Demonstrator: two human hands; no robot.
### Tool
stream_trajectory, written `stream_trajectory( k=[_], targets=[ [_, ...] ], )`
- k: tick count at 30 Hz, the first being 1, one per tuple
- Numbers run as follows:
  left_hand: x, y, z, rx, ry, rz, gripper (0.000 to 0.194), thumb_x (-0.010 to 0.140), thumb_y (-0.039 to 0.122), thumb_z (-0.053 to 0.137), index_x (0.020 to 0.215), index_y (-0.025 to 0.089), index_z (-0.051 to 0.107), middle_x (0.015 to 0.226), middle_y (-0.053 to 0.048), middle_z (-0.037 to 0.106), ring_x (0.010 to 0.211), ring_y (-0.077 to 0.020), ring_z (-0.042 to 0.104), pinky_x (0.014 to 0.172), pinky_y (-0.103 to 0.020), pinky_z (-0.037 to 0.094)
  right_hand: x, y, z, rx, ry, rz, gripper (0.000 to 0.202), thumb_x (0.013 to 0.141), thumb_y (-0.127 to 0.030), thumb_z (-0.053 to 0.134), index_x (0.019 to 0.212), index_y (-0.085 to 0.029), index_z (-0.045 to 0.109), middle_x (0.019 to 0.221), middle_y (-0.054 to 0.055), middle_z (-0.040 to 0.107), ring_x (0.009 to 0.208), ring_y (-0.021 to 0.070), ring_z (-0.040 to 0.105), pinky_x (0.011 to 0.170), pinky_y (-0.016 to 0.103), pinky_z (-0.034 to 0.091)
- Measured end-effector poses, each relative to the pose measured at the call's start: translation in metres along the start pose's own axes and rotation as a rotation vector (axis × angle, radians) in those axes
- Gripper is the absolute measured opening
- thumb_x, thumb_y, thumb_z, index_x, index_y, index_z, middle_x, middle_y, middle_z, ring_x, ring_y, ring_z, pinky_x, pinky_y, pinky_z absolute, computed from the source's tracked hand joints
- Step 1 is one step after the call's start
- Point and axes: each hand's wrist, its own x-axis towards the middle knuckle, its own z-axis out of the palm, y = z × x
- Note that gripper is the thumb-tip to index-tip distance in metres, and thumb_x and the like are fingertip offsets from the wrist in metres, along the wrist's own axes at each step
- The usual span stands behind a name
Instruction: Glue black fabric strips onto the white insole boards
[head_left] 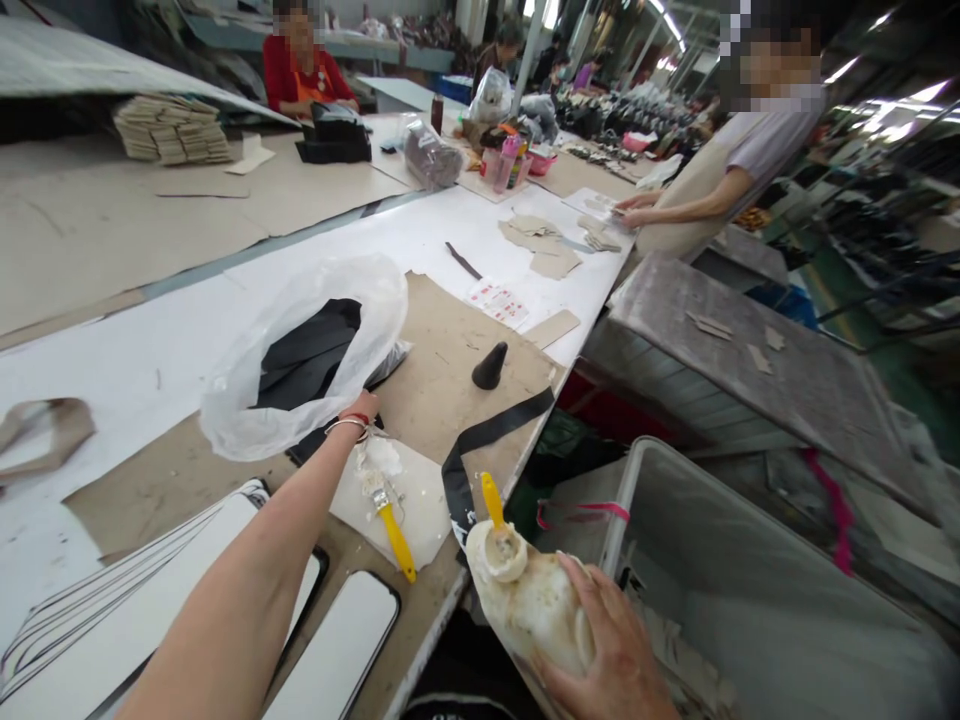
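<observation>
Lower centre of frame: my right hand [607,650] wraps a glue-crusted white bottle [529,600], fingers curled over its side, holding it tilted at the table's near edge; a yellow handle [491,498] sticks up from its open neck. Just left of it, a yellow-handled brush [391,525] lies on a white board [420,500] smeared with glue, beside a black strap [487,440] that trails over the table edge. My left hand [360,408] reaches to mid-frame, at the rim of a clear plastic bag [300,350] holding black pieces [311,350]; fingers hidden, so I cannot tell the grip. A black cone [490,367] stands right of the bag. Lower right, a grey bin [750,580]. Upper right, another person's hands [634,208] rest on beige cut pieces [544,245].
</observation>
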Motion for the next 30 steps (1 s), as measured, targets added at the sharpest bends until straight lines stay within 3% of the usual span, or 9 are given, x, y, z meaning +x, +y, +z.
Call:
stream_trajectory(
  k=[5,9,14,16,20,23,25,27,30],
  targets=[
    [-0.02,0.0,-0.011,-0.027,-0.087,0.118,0.023,0.09,0.019,0.05,0.11,0.008,0.053,0.107,-0.011,0.057,0.099,-0.0205,0.054,0.089,-0.033,0.045,-0.003,0.01,0.002,0.003,0.05,-0.006,0.086,0.063,-0.047,0.063,0.135,-0.019,0.027,0.122,0.012,0.048,0.11,0.0267,0.047,0.089,0.039,0.044],
    [-0.039,-0.003,-0.028,-0.009,-0.124,0.221,0.05,0.085,0.009,0.053,0.13,0.008,0.034,0.11,-0.012,0.056,0.101,-0.0192,0.053,0.087,-0.026,0.042,-0.003,0.016,0.006,0.034,0.066,-0.021,0.085,0.062,-0.041,0.062,0.135,-0.018,0.026,0.123,0.012,0.047,0.109,0.0263,0.048,0.089,0.038,0.044],
    [-0.062,-0.005,-0.051,0.062,-0.13,0.299,0.072,0.071,0.012,0.07,0.132,0.009,0.032,0.107,-0.012,0.056,0.098,-0.0243,0.054,0.079,-0.025,0.041,0.0,0.012,0.009,0.054,0.083,-0.009,0.084,0.064,-0.049,0.062,0.135,-0.021,0.028,0.123,0.012,0.046,0.11,0.0275,0.048,0.087,0.04,0.045],
    [-0.068,-0.005,-0.059,0.083,-0.114,0.296,0.062,0.068,0.012,0.071,0.122,0.007,0.042,0.098,-0.012,0.058,0.091,-0.0253,0.055,0.07,-0.026,0.041,0.002,0.009,0.007,0.081,0.085,0.025,0.083,0.063,-0.047,0.063,0.135,-0.021,0.029,0.125,0.011,0.045,0.112,0.0277,0.046,0.091,0.041,0.043],
    [-0.081,-0.01,-0.074,0.079,-0.078,0.312,0.009,0.074,0.008,0.058,0.082,0.012,0.057,0.071,-0.004,0.057,0.073,-0.0209,0.055,0.057,-0.026,0.034,0.002,0.013,0.006,0.104,0.102,-0.019,0.084,0.064,-0.049,0.063,0.135,-0.02,0.029,0.123,0.011,0.046,0.109,0.0258,0.048,0.089,0.039,0.045],
    [-0.094,-0.012,-0.079,0.031,-0.109,0.356,0.012,0.08,0.01,0.052,0.07,0.015,0.055,0.065,-0.001,0.055,0.067,-0.017,0.054,0.057,-0.025,0.034,0.001,0.021,0.008,0.09,0.111,-0.045,0.085,0.064,-0.051,0.062,0.136,-0.021,0.028,0.122,0.012,0.046,0.109,0.0262,0.049,0.087,0.039,0.046],
    [-0.104,-0.006,-0.071,0.001,-0.13,0.384,0.012,0.086,0.015,0.051,0.076,0.015,0.059,0.071,-0.001,0.058,0.07,-0.0165,0.055,0.061,-0.024,0.037,0.0,0.023,0.009,0.09,0.113,-0.029,0.086,0.063,-0.05,0.063,0.137,-0.021,0.029,0.123,0.011,0.046,0.11,0.0269,0.048,0.088,0.04,0.045],
    [-0.116,0.007,-0.051,-0.024,-0.144,0.414,0.011,0.087,0.021,0.054,0.095,0.015,0.059,0.082,-0.004,0.061,0.079,-0.0175,0.057,0.066,-0.023,0.039,0.001,0.022,0.009,0.107,0.12,-0.016,0.085,0.063,-0.047,0.063,0.137,-0.021,0.029,0.124,0.011,0.046,0.112,0.0266,0.048,0.09,0.039,0.044],
    [-0.128,0.039,-0.001,-0.065,-0.181,0.45,0.05,0.083,0.028,0.064,0.126,0.014,0.041,0.094,-0.007,0.062,0.091,-0.0199,0.057,0.074,-0.024,0.042,0.003,0.018,0.008,0.128,0.138,0.001,0.085,0.062,-0.044,0.064,0.136,-0.02,0.03,0.124,0.01,0.047,0.113,0.0259,0.046,0.092,0.039,0.042]
  ],
)
